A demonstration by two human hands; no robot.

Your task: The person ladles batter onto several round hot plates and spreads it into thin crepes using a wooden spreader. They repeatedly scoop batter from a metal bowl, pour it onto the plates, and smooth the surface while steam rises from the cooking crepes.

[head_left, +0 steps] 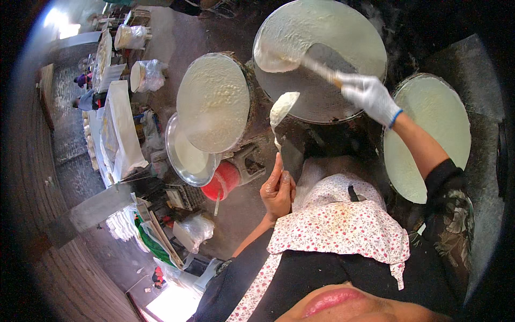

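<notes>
My left hand, bare and spotted with white, is closed round the handle of a ladle. White batter coats the ladle's raised bowl. In a white glove with a blue cuff, my right hand grips a pale spreader, blurred by motion. The spreader reaches over a large round griddle; its far end meets the batter, so I cannot make out its shape. Batter covers the griddle's far part, while dark metal shows in the near part.
Another batter-covered round griddle lies left, a third right. A metal basin of batter overlaps the left griddle's near edge. Beside it are a red bucket with a stick and a concrete block. Long tables and people stand far left.
</notes>
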